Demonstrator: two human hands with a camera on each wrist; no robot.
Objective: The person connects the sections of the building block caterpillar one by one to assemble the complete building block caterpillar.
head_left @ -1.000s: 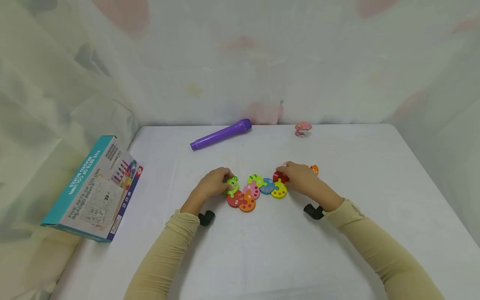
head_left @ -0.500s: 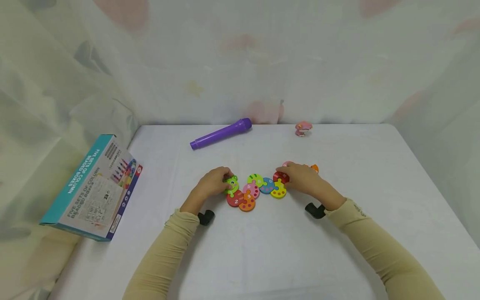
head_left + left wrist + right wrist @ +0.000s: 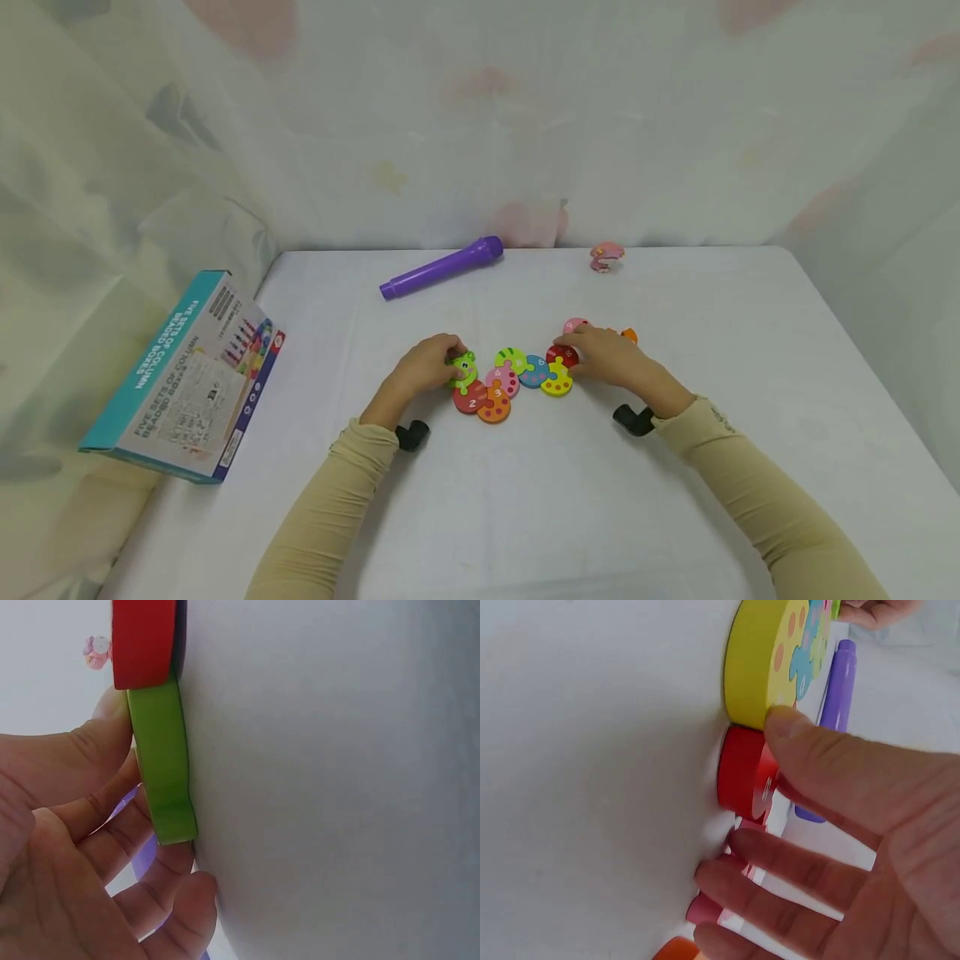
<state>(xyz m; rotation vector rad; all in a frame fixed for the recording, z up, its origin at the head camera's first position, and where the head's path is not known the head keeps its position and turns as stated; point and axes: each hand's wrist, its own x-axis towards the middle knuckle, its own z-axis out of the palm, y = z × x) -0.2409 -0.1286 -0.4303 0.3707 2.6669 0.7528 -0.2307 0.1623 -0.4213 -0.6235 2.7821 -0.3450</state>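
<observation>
A winding caterpillar number puzzle lies on the white table. At its left end, my left hand [image 3: 431,363] pinches the green head piece [image 3: 161,757], thumb on its face and fingers behind it. A red piece [image 3: 470,397] and an orange piece [image 3: 494,405] join on from there. My right hand [image 3: 607,357] is at the other end, with thumb and index finger about the dark red piece [image 3: 742,772], the thumb tip right at the yellow piece [image 3: 751,664]. Its other fingers spread beside the pink pieces [image 3: 703,908]. Part of the orange tail piece [image 3: 629,335] is hidden behind this hand.
A purple toy microphone [image 3: 442,267] lies towards the back of the table. Right of it stands a small pink figurine [image 3: 606,257]. A teal and white toy box [image 3: 187,379] leans at the left edge. Patterned cloth [image 3: 480,125] hangs behind.
My right hand has shifted very slightly to the right, and more of the pink piece behind its fingertips shows. The left hand stays on the green head piece.
</observation>
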